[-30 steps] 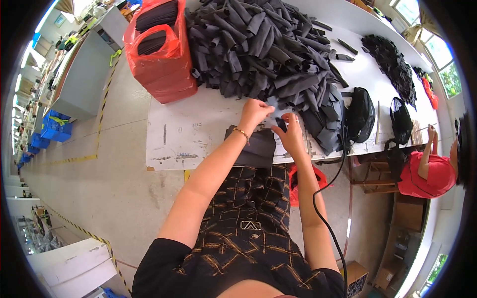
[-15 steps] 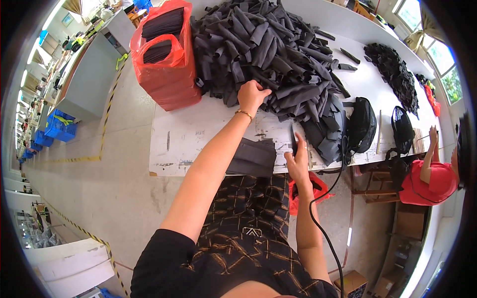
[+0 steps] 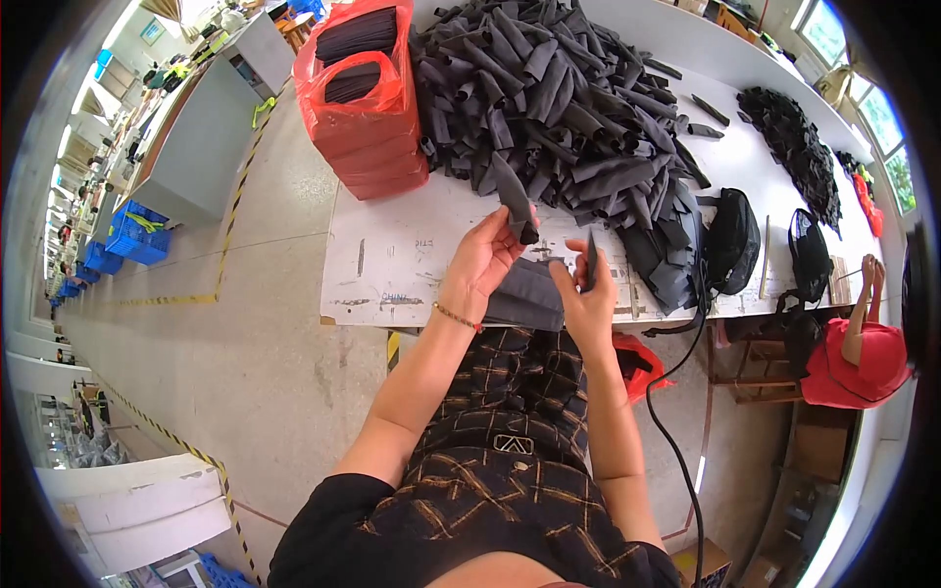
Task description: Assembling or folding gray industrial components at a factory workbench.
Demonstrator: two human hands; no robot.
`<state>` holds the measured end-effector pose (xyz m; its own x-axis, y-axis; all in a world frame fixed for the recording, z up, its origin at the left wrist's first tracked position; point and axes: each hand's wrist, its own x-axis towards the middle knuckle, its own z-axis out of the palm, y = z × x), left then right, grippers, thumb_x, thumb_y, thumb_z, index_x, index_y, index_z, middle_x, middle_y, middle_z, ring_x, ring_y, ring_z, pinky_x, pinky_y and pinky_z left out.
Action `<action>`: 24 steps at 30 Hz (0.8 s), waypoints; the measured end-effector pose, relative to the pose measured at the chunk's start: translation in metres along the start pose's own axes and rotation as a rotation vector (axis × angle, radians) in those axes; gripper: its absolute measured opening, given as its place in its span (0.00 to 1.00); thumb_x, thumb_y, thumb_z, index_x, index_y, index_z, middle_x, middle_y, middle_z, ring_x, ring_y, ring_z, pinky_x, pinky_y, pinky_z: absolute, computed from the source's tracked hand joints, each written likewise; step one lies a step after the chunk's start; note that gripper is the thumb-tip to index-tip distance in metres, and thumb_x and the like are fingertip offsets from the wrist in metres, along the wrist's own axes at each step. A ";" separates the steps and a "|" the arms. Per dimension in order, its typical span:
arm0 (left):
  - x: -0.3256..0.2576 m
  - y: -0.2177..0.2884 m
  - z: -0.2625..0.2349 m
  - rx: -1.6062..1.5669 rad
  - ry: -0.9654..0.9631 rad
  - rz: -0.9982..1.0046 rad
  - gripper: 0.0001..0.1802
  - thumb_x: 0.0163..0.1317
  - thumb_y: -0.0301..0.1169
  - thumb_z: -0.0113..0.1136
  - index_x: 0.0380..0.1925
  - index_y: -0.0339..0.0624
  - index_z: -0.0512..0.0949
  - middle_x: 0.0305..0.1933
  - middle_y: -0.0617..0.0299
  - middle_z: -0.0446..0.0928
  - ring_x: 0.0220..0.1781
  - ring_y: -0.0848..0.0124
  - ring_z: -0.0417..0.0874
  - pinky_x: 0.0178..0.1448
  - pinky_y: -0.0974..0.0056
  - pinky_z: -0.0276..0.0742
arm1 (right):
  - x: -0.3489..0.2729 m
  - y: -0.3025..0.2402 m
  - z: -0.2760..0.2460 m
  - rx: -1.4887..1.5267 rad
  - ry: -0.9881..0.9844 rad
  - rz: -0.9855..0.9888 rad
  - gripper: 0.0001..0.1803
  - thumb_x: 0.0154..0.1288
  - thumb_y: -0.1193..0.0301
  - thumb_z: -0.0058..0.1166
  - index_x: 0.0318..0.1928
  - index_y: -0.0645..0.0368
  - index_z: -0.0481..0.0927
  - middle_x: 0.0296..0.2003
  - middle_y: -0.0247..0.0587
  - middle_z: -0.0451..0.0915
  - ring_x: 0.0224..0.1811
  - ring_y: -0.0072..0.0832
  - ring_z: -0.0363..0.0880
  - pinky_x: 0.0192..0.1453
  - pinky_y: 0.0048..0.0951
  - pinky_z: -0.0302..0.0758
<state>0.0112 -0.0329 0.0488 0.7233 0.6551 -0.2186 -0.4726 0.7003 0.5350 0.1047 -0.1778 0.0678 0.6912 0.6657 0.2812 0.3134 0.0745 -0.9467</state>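
My left hand (image 3: 487,257) holds a dark grey fabric piece (image 3: 514,200) upright by its lower end, above the near edge of the white table (image 3: 392,257). My right hand (image 3: 582,291) grips a thin dark tool (image 3: 591,260) beside it. A flat stack of dark grey pieces (image 3: 527,294) lies at the table edge between my hands. A big heap of dark grey fabric pieces (image 3: 549,98) covers the table beyond.
A red plastic bag (image 3: 365,108) full of dark pieces stands at the table's left end. A black bag (image 3: 733,240) and a black cable (image 3: 676,431) are at the right. A person in red (image 3: 855,358) sits at the far right. Blue crates (image 3: 132,233) stand on the floor at the left.
My left hand reached into the heap, took one grey piece and brought it back toward me. My right hand stayed near the table edge with the tool.
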 end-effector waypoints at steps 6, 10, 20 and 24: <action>-0.026 -0.010 0.005 0.099 -0.013 0.040 0.14 0.71 0.33 0.51 0.47 0.34 0.76 0.46 0.55 0.81 0.47 0.68 0.82 0.51 0.64 0.79 | 0.010 -0.009 0.016 -0.195 0.012 -0.298 0.16 0.52 0.82 0.62 0.44 0.59 0.79 0.31 0.34 0.72 0.31 0.25 0.71 0.35 0.23 0.67; -0.038 0.006 0.016 0.092 0.049 -0.051 0.12 0.68 0.33 0.55 0.43 0.35 0.77 0.40 0.58 0.81 0.41 0.69 0.84 0.45 0.64 0.82 | 0.005 -0.008 0.005 -0.349 -0.066 -0.449 0.25 0.38 0.86 0.59 0.43 0.57 0.78 0.36 0.41 0.74 0.39 0.42 0.75 0.40 0.35 0.72; -0.026 0.007 -0.001 0.036 0.108 -0.032 0.11 0.69 0.28 0.52 0.46 0.30 0.74 0.48 0.48 0.80 0.50 0.60 0.83 0.54 0.59 0.82 | -0.003 -0.021 -0.012 -0.527 -0.161 -0.583 0.25 0.42 0.80 0.59 0.47 0.61 0.76 0.40 0.44 0.72 0.41 0.45 0.72 0.47 0.41 0.70; -0.022 0.015 -0.015 -0.105 0.039 0.009 0.13 0.71 0.26 0.47 0.48 0.25 0.70 0.53 0.43 0.76 0.56 0.54 0.79 0.63 0.54 0.79 | -0.013 -0.030 -0.025 -0.491 -0.132 -0.230 0.27 0.60 0.75 0.58 0.60 0.64 0.70 0.45 0.50 0.71 0.48 0.46 0.69 0.54 0.39 0.68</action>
<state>-0.0192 -0.0323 0.0494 0.6995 0.6704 -0.2473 -0.5306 0.7191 0.4488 0.1029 -0.2073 0.0961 0.4917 0.7630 0.4195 0.7350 -0.1053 -0.6699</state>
